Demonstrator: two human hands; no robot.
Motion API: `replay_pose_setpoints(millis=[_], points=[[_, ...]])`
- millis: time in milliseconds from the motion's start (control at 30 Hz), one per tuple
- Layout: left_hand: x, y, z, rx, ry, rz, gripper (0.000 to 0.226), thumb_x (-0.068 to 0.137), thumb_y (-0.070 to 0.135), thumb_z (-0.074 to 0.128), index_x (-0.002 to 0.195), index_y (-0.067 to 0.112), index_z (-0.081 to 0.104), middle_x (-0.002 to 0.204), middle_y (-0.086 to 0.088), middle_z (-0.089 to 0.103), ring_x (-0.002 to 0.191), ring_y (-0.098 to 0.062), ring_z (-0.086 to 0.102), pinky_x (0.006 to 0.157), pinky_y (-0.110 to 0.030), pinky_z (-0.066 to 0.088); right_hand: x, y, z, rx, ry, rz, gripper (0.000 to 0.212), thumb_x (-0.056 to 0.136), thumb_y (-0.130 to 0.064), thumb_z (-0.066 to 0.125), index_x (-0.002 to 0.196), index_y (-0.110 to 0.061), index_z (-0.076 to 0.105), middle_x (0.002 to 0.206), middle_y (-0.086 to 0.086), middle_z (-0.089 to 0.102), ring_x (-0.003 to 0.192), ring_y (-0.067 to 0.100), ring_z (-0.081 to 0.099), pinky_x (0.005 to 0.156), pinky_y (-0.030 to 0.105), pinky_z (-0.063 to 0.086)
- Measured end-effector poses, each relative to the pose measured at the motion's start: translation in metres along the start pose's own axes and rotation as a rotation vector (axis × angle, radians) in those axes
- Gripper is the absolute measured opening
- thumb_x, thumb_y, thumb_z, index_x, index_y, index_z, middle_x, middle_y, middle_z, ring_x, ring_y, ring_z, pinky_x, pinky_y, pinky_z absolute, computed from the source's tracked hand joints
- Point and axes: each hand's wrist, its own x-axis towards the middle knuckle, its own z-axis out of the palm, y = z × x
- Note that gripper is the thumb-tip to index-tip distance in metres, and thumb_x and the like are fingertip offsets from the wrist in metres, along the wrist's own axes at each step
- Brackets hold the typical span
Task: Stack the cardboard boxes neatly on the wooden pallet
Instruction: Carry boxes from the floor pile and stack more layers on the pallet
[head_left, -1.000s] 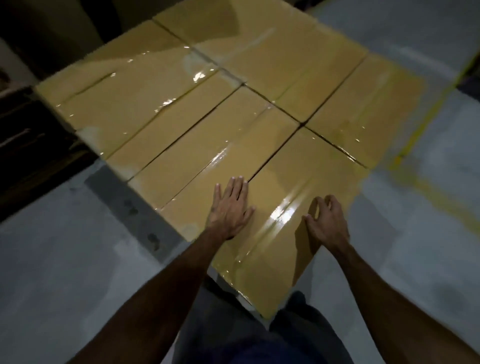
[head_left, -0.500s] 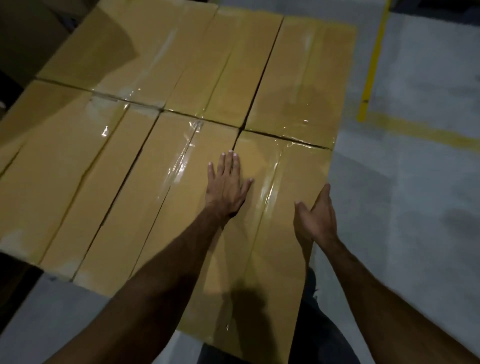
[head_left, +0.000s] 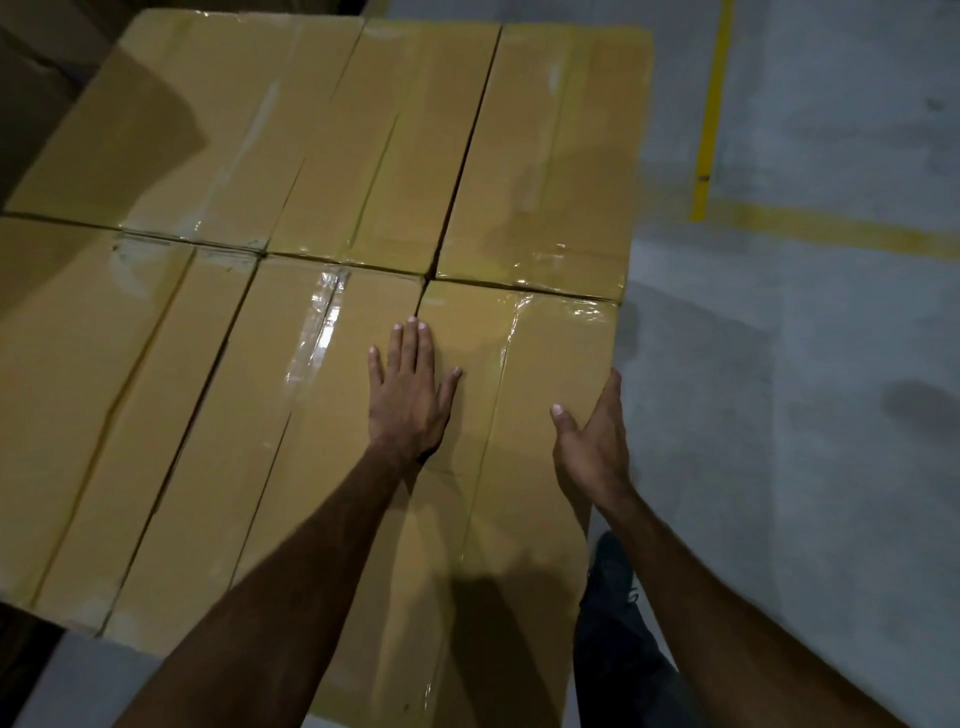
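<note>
Several taped cardboard boxes lie side by side in one flat layer below me. My left hand (head_left: 410, 395) lies flat, fingers straight, on the top of the nearest right box (head_left: 524, 519), close to its seam with the neighbouring box (head_left: 311, 441). My right hand (head_left: 592, 441) is open against the right edge of that same box, thumb on its top and fingers straight along the side. Further boxes (head_left: 540, 171) fill the row behind. The pallet is hidden under the boxes.
Grey concrete floor (head_left: 805, 415) spreads to the right, marked with yellow painted lines (head_left: 711, 119). My dark trousers and shoe (head_left: 613, 582) stand beside the box's right edge. Dark shapes sit at the upper left corner (head_left: 31, 93).
The view has swung round, so the stack now runs straight away from me. My right hand has gone from the box's top to its right edge; my left hand stays flat on top.
</note>
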Motion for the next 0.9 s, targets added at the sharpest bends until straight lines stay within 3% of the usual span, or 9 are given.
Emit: replay_pose_setpoints(millis=[167,300,433,600,800,900], points=[[0.001,0.001,0.000,-0.005,0.014,0.001,0.080,0.109,0.062,0.005,0.168,0.009,0.004,0.177,-0.010,0.001,0.163,-0.027,0.000,0.129,-0.060,0.010,0.001,0.004,-0.002,0.000,-0.022,-0.012,0.096,0.102,-0.035,0.065,0.168,-0.020,-0.003,0.175,0.002,0.010,0.159,0.026,0.018,0.124,0.040,0.022],[0.001,0.001,-0.001,-0.054,-0.008,-0.013,0.080,0.108,0.064,0.005,0.168,0.011,0.003,0.177,-0.009,0.000,0.163,-0.026,-0.001,0.129,-0.061,0.009,0.009,0.005,-0.017,-0.009,-0.059,-0.036,0.095,0.098,-0.044,0.069,0.168,-0.023,0.007,0.172,0.004,0.024,0.155,0.028,0.029,0.125,0.051,0.032],[-0.014,0.014,-0.002,-0.078,-0.028,-0.051,0.082,0.106,0.066,0.005,0.168,0.013,0.000,0.176,-0.012,0.000,0.163,-0.029,-0.002,0.128,-0.063,0.009,0.029,-0.006,-0.048,-0.072,-0.088,-0.061,0.098,0.101,-0.040,0.068,0.168,-0.016,0.001,0.175,0.006,0.013,0.159,0.027,0.020,0.127,0.045,0.025],[-0.037,0.044,0.005,-0.066,-0.030,-0.085,0.083,0.106,0.069,0.009,0.169,0.016,-0.002,0.176,-0.012,-0.006,0.163,-0.030,-0.004,0.126,-0.069,0.008,0.082,-0.031,-0.077,-0.160,-0.151,-0.123,0.098,0.100,-0.042,0.068,0.168,-0.014,0.004,0.175,0.005,0.014,0.159,0.027,0.020,0.126,0.041,0.024],[-0.015,0.058,0.006,-0.053,-0.048,-0.101,0.079,0.105,0.069,0.003,0.167,0.023,-0.012,0.175,-0.008,-0.015,0.162,-0.029,-0.011,0.125,-0.071,0.004,0.142,-0.058,-0.081,-0.187,-0.203,-0.261,0.081,0.101,-0.035,0.065,0.166,-0.018,0.020,0.168,0.004,0.034,0.152,0.027,0.036,0.122,0.042,0.033],[-0.011,0.064,0.004,-0.049,-0.026,-0.125,0.078,0.104,0.069,0.001,0.168,0.025,-0.012,0.176,-0.008,-0.014,0.162,-0.029,-0.011,0.126,-0.068,0.001,0.151,-0.049,-0.073,-0.343,-0.254,-0.320,0.076,0.107,-0.039,0.053,0.167,-0.012,0.015,0.175,0.008,0.015,0.157,0.029,0.025,0.124,0.047,0.028]])
